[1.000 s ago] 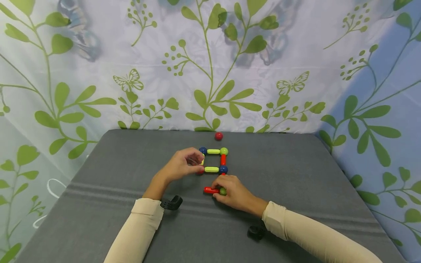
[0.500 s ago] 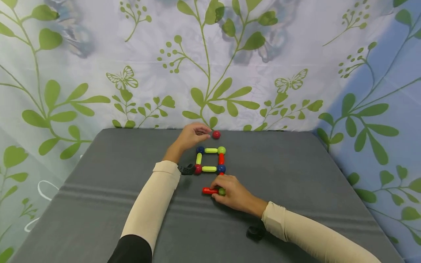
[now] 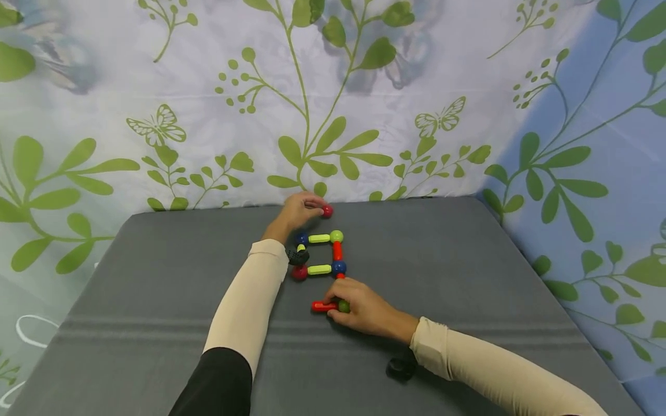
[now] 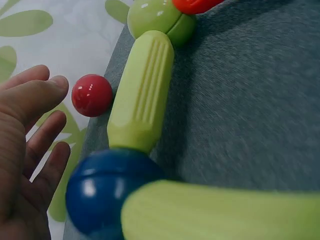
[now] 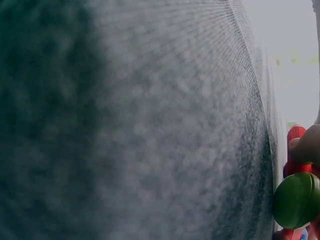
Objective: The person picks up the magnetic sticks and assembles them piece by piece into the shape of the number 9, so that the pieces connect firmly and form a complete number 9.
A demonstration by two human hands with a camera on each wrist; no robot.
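Observation:
At the far edge of the table, my left hand (image 3: 295, 215) reaches to a loose red ball (image 3: 327, 211). The left wrist view has its fingers spread beside the red ball (image 4: 92, 95), with the thumb tip close to it. My right hand (image 3: 364, 307) pinches a red magnetic rod (image 3: 318, 307) joined to a dark green ball (image 5: 295, 200). Just beyond is a square of rods and balls: a yellow-green rod (image 3: 319, 238), a light green ball (image 3: 336, 236), a blue ball (image 3: 339, 267) and a red corner ball (image 3: 299, 273). Another red rod runs from the blue ball under my right fingers.
The grey table (image 3: 442, 277) ends at a leaf-patterned curtain (image 3: 218, 75) behind it. A black wrist camera (image 3: 298, 257) on the left arm overlaps the square's left side in the head view. Another black camera (image 3: 400, 370) hangs by the right wrist.
My left hand has left the square's left side and moved away from me to the loose red ball. My right hand keeps its pinch on the red rod. The head view has shifted slightly.

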